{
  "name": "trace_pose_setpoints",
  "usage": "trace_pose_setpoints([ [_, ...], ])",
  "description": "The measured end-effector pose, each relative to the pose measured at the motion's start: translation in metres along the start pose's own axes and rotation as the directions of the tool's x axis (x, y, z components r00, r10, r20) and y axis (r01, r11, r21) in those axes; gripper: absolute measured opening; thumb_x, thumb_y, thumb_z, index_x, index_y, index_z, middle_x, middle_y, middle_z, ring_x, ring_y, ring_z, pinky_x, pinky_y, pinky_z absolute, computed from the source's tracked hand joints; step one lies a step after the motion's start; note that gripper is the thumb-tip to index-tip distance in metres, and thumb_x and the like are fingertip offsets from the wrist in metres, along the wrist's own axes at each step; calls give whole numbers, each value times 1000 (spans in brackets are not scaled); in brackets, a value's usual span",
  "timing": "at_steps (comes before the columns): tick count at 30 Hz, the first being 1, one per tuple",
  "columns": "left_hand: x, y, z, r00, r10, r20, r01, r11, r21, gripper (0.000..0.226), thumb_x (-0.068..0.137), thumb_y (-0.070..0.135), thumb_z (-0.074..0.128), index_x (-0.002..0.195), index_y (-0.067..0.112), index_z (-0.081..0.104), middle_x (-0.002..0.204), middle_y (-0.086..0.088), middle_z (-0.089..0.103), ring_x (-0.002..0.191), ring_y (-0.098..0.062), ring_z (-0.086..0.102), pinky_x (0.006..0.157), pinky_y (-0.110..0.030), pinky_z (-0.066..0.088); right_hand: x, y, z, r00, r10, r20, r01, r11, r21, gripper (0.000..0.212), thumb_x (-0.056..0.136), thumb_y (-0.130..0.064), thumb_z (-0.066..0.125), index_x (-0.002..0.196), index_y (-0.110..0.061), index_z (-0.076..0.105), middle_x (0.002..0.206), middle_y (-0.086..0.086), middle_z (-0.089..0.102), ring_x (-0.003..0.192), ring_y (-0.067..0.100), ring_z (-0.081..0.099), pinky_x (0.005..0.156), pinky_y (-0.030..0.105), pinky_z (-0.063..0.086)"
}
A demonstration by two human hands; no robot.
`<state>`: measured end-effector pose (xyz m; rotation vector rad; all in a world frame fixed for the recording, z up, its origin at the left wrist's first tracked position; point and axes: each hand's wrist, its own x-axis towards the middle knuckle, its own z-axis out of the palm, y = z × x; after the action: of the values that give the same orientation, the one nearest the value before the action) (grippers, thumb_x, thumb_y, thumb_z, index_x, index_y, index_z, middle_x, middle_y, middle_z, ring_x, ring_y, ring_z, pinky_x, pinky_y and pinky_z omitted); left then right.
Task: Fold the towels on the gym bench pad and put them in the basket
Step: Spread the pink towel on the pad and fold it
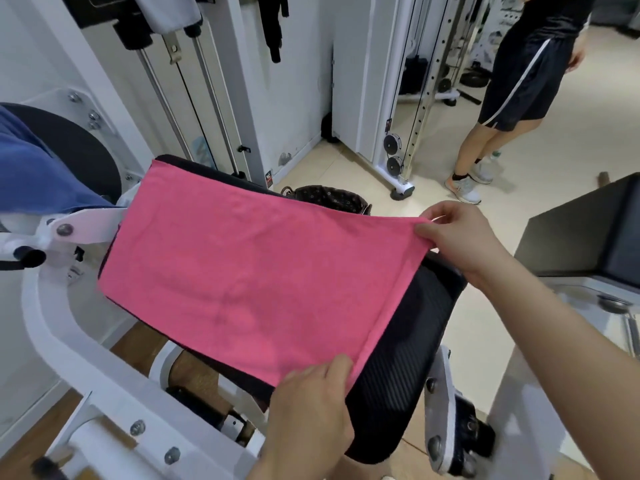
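Pink towel lies spread flat on the black pad, covering most of it; bare pad shows at the towel's 4 o'clock side. Left hand, at the towel's 5 o'clock, pinches the near corner with the thumb on top and the fingers curled under. Right hand, at 3 o'clock, pinches the far right corner between thumb and fingers, and that corner is raised slightly off the pad. Blue cloth at 9 o'clock, draped over the machine. Dark patterned bag on the floor at 12 o'clock, just past the pad. Another person stands at 1 o'clock, well apart.
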<state>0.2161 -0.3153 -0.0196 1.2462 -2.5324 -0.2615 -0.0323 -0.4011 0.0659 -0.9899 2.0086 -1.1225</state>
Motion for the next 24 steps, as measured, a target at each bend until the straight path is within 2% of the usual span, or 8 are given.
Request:
trace_pose_setpoints([
  [2, 0, 5, 7, 999, -13, 34, 14, 1000, -15, 29, 36, 15, 65, 56, 25, 47, 51, 14, 43, 48, -11, 44, 49, -14, 18, 2, 5, -8, 998, -36, 60, 42, 995, -89, 9, 84, -3, 59, 80, -8, 65, 70, 4, 60, 60, 15, 53, 56, 27, 44],
  [5, -4, 11, 26, 994, -76, 84, 83, 993, -86, 8, 53, 20, 46, 48, 24, 39, 59, 14, 33, 57, -11, 46, 55, -19, 28, 6, 15, -22, 981, 13, 193, 8, 994, -107, 5, 84, -4, 65, 85, -9, 67, 69, 5, 61, 52, 13, 52, 42, 17, 37],
  [7, -6, 15, 33, 971, -149, 184, 173, 977, -122, 7, 58, 18, 46, 54, 17, 41, 60, 10, 38, 62, -16, 48, 56, -19, 27, 10, 23, -28, 977, 15, 211, 14, 991, -132, 6, 80, -7, 70, 81, -13, 68, 72, 8, 66, 55, 15, 58, 44, 18, 41],
  [9, -8, 24, 35, 920, -227, 319, 269, 958, -97, 14, 72, 20, 41, 76, 15, 53, 73, 3, 56, 73, -19, 53, 58, -27, 37, 14, 31, -30, 980, -32, 195, 82, 964, -252, 8, 78, -13, 69, 75, -21, 68, 75, 6, 70, 65, 20, 63, 54, 27, 50],
  [12, -16, 34, 39, 896, -250, 367, 307, 946, -106, 20, 84, 34, 38, 99, 26, 50, 89, 5, 65, 84, -15, 58, 72, -29, 48, 12, 37, -30, 975, -152, 163, 215, 834, -508, 17, 77, -12, 59, 78, -28, 64, 83, -2, 67, 81, 22, 62, 65, 33, 53],
  [17, -25, 40, 48, 911, -204, 359, 266, 955, -132, 24, 89, 48, 49, 92, 36, 28, 68, 10, 50, 69, -9, 52, 60, -28, 42, 1, 42, -32, 944, -273, 188, 324, 640, -697, 32, 78, -3, 49, 102, -22, 59, 94, 1, 61, 88, 28, 56, 66, 34, 47],
  [21, -16, 25, 37, 892, -218, 396, 375, 845, -382, 8, 86, 32, 60, 82, 35, 54, 66, 14, 55, 64, -3, 52, 62, -25, 46, -6, 32, -25, 917, -335, 218, 382, 576, -723, 35, 83, -12, 52, 117, -20, 54, 106, 6, 52, 97, 29, 53, 65, 34, 42],
  [24, -5, -13, 11, 893, -319, 318, 427, 824, -373, 14, 93, 25, 58, 93, 35, 68, 76, 19, 64, 77, 0, 59, 70, -15, 45, -11, 5, 2, 846, -464, 263, 522, 621, -584, 34, 83, -16, 53, 115, -21, 58, 104, 3, 54, 96, 27, 53, 69, 35, 43],
])
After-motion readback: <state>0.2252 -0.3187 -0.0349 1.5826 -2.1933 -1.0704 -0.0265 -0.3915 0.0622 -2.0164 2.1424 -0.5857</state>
